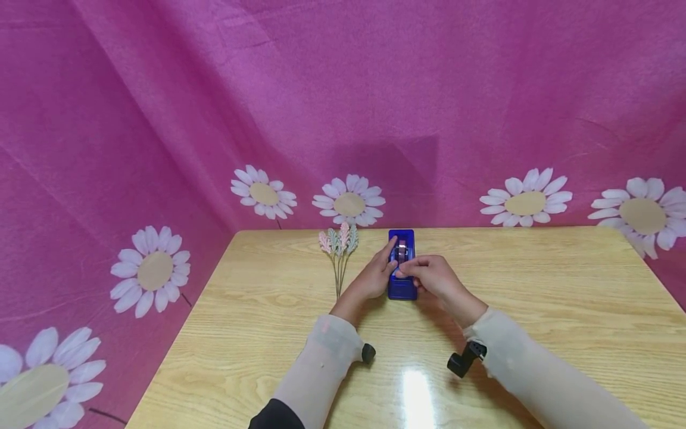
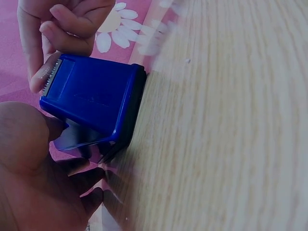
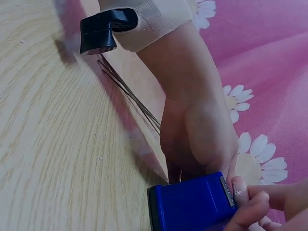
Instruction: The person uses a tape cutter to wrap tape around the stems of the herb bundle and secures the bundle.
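A blue tape dispenser stands on the wooden table, its tape roll showing between the hands. My left hand holds it from the left side, thumb at its inner part and fingers along the side. The right hand has thumb and forefinger pinched together right at the serrated cutter. A shiny piece of clear tape shows at that forefinger's tip. Seen from the right wrist, the dispenser's blue front is close below the left hand.
Artificial flower stems with pink and grey-green heads lie left of the left hand. A pink cloth with big daisies hangs behind and left of the table. Each wrist carries a small black camera.
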Available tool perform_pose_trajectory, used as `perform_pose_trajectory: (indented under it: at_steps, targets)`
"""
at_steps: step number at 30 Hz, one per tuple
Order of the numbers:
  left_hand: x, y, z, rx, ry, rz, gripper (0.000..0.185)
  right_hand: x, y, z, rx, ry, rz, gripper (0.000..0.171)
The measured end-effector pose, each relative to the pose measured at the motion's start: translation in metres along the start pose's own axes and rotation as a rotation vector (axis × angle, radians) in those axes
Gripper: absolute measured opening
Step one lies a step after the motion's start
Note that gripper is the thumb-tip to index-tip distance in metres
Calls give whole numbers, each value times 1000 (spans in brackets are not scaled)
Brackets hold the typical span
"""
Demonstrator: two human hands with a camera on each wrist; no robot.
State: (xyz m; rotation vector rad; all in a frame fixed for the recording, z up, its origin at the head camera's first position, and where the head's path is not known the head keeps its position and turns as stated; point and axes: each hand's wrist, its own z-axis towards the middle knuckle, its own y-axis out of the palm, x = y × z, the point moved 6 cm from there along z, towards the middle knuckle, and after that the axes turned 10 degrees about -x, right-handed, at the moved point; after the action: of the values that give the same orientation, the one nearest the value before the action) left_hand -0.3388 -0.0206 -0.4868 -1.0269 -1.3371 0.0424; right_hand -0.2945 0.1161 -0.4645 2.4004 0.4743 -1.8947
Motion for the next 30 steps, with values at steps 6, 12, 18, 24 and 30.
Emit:
perform_pose_trajectory:
  at_steps: [6,12,18,24,30]
  targets:
    - [0,1,0,-8,4,2,58,2,0,0,-9,14,37,25]
    - [0,1,-1,-5,-7,-1,58,2,0,-2,-21,25,55,25]
    - [0,1,-1,2,-11,-8,59,1,1,-4,-25,23,68,26]
    - [1,1,-2,13,-10,-8,58,0,2,-9,-35,18,90,28]
    - [1,1,-3,8,-28,-12,58,-1,5,-12,-51,10,112,30]
